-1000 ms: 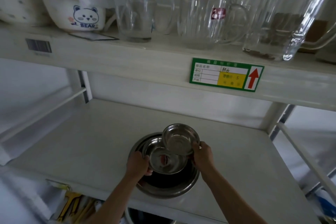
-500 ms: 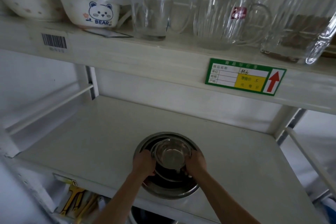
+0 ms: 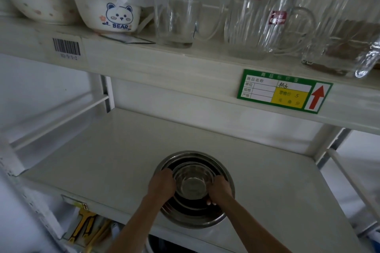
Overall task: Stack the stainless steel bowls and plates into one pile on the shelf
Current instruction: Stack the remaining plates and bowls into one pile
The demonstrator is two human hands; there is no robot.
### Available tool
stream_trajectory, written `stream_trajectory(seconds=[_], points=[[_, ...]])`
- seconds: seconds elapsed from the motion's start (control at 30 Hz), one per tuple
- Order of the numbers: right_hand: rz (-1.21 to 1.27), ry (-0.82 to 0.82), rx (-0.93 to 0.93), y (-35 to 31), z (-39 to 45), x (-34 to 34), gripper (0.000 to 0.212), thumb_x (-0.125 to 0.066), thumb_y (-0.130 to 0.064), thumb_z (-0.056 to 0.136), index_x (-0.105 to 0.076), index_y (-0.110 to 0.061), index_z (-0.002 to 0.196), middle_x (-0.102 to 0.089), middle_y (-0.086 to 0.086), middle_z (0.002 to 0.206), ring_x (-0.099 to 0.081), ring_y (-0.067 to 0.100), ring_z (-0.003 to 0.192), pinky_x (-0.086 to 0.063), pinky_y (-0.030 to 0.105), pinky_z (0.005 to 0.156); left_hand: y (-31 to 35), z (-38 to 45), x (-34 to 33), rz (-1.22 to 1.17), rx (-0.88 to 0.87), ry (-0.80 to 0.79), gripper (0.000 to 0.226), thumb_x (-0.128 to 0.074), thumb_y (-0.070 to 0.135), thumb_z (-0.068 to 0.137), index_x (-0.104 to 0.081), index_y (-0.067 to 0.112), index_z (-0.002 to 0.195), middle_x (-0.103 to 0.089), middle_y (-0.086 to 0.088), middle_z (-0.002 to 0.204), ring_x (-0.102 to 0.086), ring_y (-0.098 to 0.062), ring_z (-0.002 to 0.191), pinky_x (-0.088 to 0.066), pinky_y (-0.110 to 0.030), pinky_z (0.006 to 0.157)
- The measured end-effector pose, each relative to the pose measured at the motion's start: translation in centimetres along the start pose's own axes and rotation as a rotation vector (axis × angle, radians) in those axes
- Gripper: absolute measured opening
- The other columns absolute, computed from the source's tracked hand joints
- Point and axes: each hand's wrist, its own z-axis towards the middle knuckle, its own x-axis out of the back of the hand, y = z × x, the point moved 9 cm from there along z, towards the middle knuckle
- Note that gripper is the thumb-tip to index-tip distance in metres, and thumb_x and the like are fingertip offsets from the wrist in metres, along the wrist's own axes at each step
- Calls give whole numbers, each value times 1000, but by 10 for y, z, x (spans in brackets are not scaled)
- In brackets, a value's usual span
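A pile of nested stainless steel bowls sits near the front edge of the white shelf point(image 3: 102, 156). The widest steel bowl point(image 3: 223, 214) is at the bottom, a middle one lies inside it, and the smallest bowl point(image 3: 193, 186) sits in the centre, upright. My left hand point(image 3: 162, 185) grips the left rim of the inner bowls, fingers curled over the edge. My right hand point(image 3: 219, 190) holds the right rim of the same bowls. Both forearms reach in from below.
The upper shelf point(image 3: 185, 68) overhangs closely, carrying glass mugs point(image 3: 178, 8), a glass jug point(image 3: 337, 22) and ceramic bowls, one with a bear print point(image 3: 115, 12). A green price tag point(image 3: 283, 91) is on its edge. Yellow tools point(image 3: 86, 224) lie below left.
The small bowl, held tilted above the pile a second ago, has been lowered and now sits nested level in the centre. Both hands came down with it and stay on the rims.
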Motion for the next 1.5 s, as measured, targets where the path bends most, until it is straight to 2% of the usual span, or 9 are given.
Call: stream_trajectory(seconds=[0.1,0.2,0.37,0.53,0.6,0.67,0.77,0.93,1.5], points=[[-8,-14,14,-3,1,-2,28,-42,-15,98,-47,-12,71,-51,-1,28,-49,7,22,-38,19,36,4,-2,4,42,-22,32,28,-46,26,97,-58,5,109,-64,-14,120,-60,-31,112,-47,-35,88],[-55,-25,37,-6,-1,-1,24,-44,-17,96,-48,-14,72,-53,0,29,-55,7,30,-46,25,50,4,-5,8,54,-49,72,27,-47,27,96,-60,6,106,-65,-13,116,-61,-30,110,-47,-34,87],[-158,7,128,-15,-7,12,26,-47,-24,92,-53,-11,69,-65,6,53,-72,25,66,-54,31,71,0,-5,24,-35,-78,186,27,-50,27,96,-61,8,112,-64,-9,114,-60,-24,107,-45,-31,87],[-229,64,185,-15,-6,32,20,-52,-34,90,-51,-17,79,-64,9,83,-68,31,92,-44,29,68,-7,-2,36,-64,-43,312,42,-59,36,89,-52,15,125,-50,-8,129,-48,-25,120,-43,-36,94],[-265,153,206,-17,-4,44,22,-52,-38,91,-54,-16,91,-66,10,102,-64,32,102,-44,31,71,-15,3,29,-98,35,259,65,-62,43,86,-39,17,141,-38,-9,145,-38,-27,133,-40,-41,102],[-315,261,190,-15,-3,54,38,-51,-46,91,-55,-18,117,-59,7,122,-56,28,116,-45,36,88,-23,8,19,-148,120,190,86,-66,49,82,-24,15,149,-28,-13,153,-31,-30,140,-37,-44,106],[-282,294,87,0,0,55,67,-54,-58,87,-39,-22,142,-43,5,141,-42,26,132,-36,44,103,-32,13,4,-232,211,96,108,-69,56,76,-10,8,153,-21,-17,157,-27,-33,143,-32,-46,110],[-59,120,-94,28,3,25,87,-58,-61,84,-19,-21,151,-37,10,148,-39,31,137,-35,50,106,-37,12,-16,-267,242,3,114,-68,60,76,-7,3,153,-21,-19,157,-28,-34,143,-34,-44,113],[47,292,-22,33,3,21,86,-66,-47,84,-22,-22,154,-42,5,148,-45,28,132,-45,40,101,-42,12,-20,-205,258,129,92,-70,56,75,-29,11,144,-37,-14,143,-42,-32,130,-44,-43,97]])
